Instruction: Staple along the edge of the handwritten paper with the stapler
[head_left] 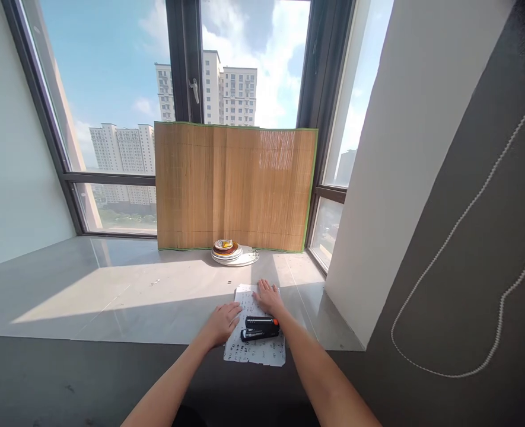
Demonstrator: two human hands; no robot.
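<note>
A sheet of white paper (255, 353) with dark handwriting lies on the pale sill, its lower end reaching past the front edge. On the paper rests a black stapler (261, 328) with an orange-red spot at its right end. My left hand (222, 323) lies at the paper's left edge, fingers extended, holding nothing. Flat on the upper right part of the paper is my right hand (268, 297), its fingers spread, with the stapler just below it.
Stacked plates (234, 256) stand further back, before a bamboo mat (235, 187) leaning on the window. A small dark object (229, 282) lies between plates and paper. A wall (378, 178) and beaded cord (449, 234) are at right.
</note>
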